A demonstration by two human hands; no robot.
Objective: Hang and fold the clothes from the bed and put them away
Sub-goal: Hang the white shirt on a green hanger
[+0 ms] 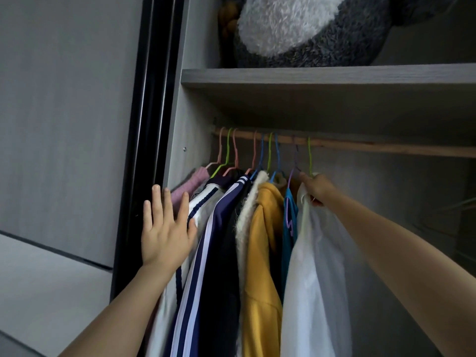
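Both forearms reach into the wardrobe: left hand, fingers spread straight, rests against the hung clothes; right hand grips the white shirt at its green hanger. Nine hanger hooks sit on the wooden rail; one plush toy fills the shelf above.

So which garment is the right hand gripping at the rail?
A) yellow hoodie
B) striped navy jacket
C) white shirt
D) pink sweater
C: the right hand grips the top of the white shirt, the last garment on the right.
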